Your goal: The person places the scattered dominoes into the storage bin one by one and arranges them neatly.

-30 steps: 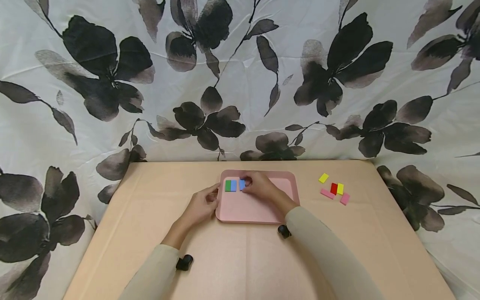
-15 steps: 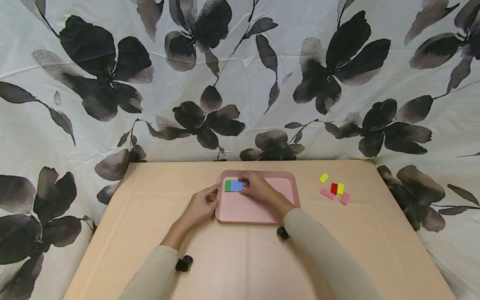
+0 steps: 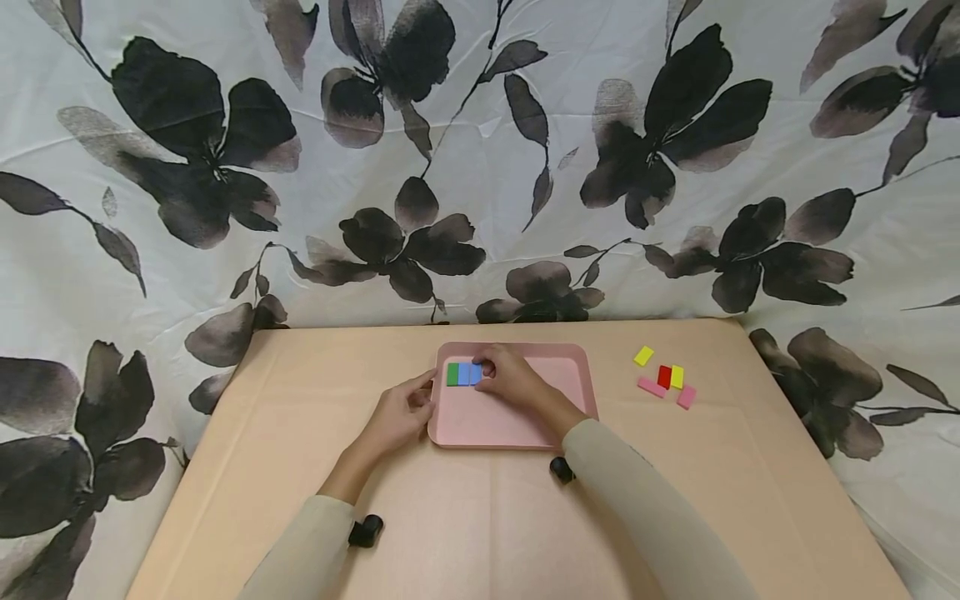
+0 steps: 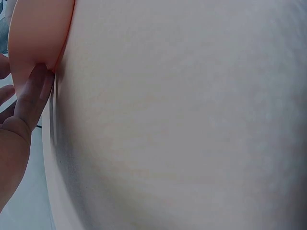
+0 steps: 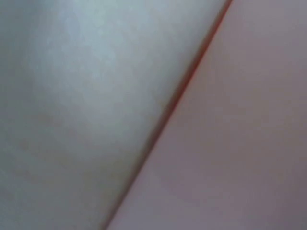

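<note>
On the pink tray (image 3: pixel 495 427), a green tile (image 3: pixel 452 374) and a blue tile (image 3: pixel 464 374) lie side by side near the upper left. My right hand (image 3: pixel 516 379) pinches a second blue tile (image 3: pixel 476 373) right against the first, continuing the row; its fingers cover part of that tile. At the tray's left side, my left hand (image 3: pixel 396 414) grips the rim. The left wrist view shows a finger or thumb of this hand (image 4: pixel 29 103) pressed to the tray's outer wall (image 4: pixel 41 28). Only the tray's edge and surface (image 5: pixel 230 143) appear in the right wrist view, without the hand.
Right of the tray, a loose group lies on the beige table (image 3: pixel 480 517): a yellow tile (image 3: pixel 643 356), a red tile (image 3: pixel 664 377), another yellow tile (image 3: pixel 677 377) and two pink tiles (image 3: pixel 651 387). A floral cloth (image 3: pixel 525 167) hangs behind the table.
My right hand has slid the second blue tile left, closing the gap to the first blue tile. My left hand stays on the tray rim. The head view has shifted slightly.
</note>
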Motion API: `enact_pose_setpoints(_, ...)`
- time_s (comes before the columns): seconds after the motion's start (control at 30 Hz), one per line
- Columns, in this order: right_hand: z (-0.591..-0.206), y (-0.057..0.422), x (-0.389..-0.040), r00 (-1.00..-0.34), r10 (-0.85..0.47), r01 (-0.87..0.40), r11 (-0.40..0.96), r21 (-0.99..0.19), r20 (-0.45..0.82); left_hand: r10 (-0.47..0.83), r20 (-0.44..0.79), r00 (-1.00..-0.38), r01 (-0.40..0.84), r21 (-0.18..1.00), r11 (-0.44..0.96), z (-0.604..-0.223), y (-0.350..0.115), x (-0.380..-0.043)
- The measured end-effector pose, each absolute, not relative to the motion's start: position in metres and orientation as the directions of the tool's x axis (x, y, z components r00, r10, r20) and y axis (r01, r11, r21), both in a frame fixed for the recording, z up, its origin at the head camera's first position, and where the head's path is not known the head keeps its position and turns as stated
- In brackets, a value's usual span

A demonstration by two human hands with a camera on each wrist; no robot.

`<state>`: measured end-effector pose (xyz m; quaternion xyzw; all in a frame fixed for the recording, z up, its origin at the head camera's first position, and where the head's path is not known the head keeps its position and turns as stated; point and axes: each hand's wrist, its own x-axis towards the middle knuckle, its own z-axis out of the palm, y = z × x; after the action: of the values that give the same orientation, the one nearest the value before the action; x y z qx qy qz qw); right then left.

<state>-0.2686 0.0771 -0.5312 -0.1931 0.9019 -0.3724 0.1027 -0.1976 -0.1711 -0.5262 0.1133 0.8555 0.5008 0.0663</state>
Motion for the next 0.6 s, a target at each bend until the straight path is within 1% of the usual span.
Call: enact_pose_setpoints(0.6, -0.5307, 0.0752, -0.2696, -0.907, -0.419, -0.268, 0.664, -0.698, -0.050, 0.267, 0.000, -0.964, 0.132, 0.869, 0.476, -0.5267, -0.1734, -0.2003)
